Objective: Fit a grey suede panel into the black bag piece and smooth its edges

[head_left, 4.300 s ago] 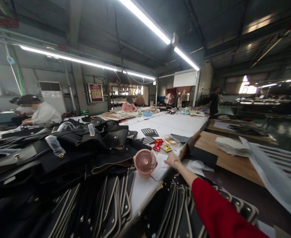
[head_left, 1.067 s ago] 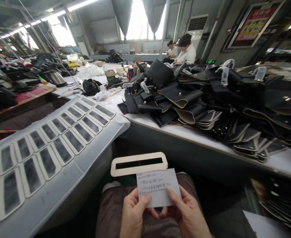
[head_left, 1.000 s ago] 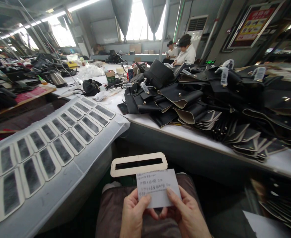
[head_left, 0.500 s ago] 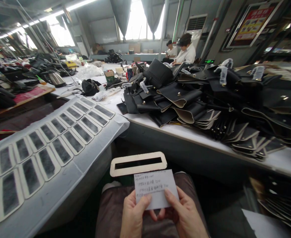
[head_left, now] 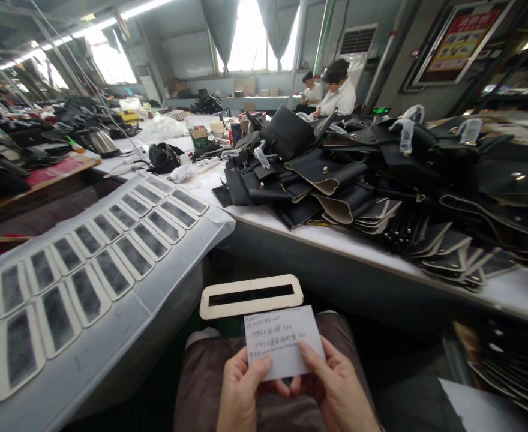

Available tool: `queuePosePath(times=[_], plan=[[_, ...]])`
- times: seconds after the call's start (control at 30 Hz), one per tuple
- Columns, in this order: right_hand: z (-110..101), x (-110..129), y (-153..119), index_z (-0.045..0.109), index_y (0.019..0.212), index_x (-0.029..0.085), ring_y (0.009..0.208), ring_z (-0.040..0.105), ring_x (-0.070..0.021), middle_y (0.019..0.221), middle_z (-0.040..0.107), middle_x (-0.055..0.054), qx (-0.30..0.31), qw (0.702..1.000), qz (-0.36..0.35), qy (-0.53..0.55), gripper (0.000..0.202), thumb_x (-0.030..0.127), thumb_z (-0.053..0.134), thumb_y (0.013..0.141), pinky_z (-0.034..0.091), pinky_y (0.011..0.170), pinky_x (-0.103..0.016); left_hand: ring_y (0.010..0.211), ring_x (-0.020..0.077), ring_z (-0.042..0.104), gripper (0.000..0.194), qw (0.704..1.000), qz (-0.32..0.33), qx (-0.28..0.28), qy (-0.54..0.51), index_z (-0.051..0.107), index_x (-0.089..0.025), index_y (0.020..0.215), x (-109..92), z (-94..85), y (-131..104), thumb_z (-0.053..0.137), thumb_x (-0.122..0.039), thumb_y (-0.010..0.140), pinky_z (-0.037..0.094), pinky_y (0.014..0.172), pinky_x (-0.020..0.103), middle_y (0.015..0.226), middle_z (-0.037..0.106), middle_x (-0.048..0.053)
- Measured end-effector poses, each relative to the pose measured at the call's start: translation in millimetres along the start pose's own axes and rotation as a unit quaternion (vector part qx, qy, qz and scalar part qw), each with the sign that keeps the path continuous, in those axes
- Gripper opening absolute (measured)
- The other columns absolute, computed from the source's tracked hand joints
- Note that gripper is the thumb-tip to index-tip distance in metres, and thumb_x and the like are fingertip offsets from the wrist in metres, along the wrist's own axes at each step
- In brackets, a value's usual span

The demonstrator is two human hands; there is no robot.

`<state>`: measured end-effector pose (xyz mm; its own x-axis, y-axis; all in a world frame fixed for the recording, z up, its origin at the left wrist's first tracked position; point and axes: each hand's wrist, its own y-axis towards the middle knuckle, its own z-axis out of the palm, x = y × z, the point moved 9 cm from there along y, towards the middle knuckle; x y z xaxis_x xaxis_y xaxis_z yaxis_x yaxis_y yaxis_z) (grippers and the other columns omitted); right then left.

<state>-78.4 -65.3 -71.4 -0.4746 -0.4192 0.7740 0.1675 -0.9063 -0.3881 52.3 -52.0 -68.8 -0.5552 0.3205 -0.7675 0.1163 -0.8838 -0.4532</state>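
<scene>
A small white paper slip with handwritten lines is held up over my lap. My left hand pinches its lower left part, thumb on the front. My right hand grips the lower right the same way, and the fingertips of both hands meet below the paper. Just beyond the slip's top edge is a pale, rounded frame-shaped piece with a long dark slot. To the left, rows of pale-rimmed pieces with dark middles lie on a sheet-covered table.
Black leather bag pieces are heaped on the white table ahead and right. Stacked dark panels and a white sheet sit low at right. A metal kettle stands at left. Two people sit far back.
The slip has shifted very slightly, and my left thumb has moved a little on it. Both hands still hold it; the surroundings look the same.
</scene>
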Motion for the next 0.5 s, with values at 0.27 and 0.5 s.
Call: queuePosePath(times=[0.27, 0.5], plan=[[6.1, 85.9, -50.6, 0.065, 0.118, 0.021, 0.091, 0.064, -0.0216, 0.103, 0.067, -0.008, -0.13, 0.716, -0.491, -0.48, 0.028, 0.022, 0.064, 0.09, 0.052, 0.078, -0.034, 0.08, 0.0325, 0.071, 0.041, 0.997, -0.039, -0.036, -0.057, 0.073, -0.007, 0.093, 14.4, -13.5, 2.6, 0.08, -0.037, 0.064, 0.058, 0.058, 0.038, 0.099, 0.076, 0.018], [77.9, 64.3, -78.3, 0.066, 0.105, 0.007, 0.061, 0.054, -0.0165, 0.067, 0.064, -0.004, 0.033, 0.502, -0.628, -0.594, 0.026, 0.008, 0.041, 0.097, 0.043, 0.065, -0.032, 0.085, 0.0277, 0.071, 0.036, 0.984, -0.061, -0.102, -0.136, 0.068, -0.014, 0.087, 32.1, -31.4, 4.8, 0.085, -0.03, 0.06, 0.059, 0.065, 0.035, 0.089, 0.078, 0.012]])
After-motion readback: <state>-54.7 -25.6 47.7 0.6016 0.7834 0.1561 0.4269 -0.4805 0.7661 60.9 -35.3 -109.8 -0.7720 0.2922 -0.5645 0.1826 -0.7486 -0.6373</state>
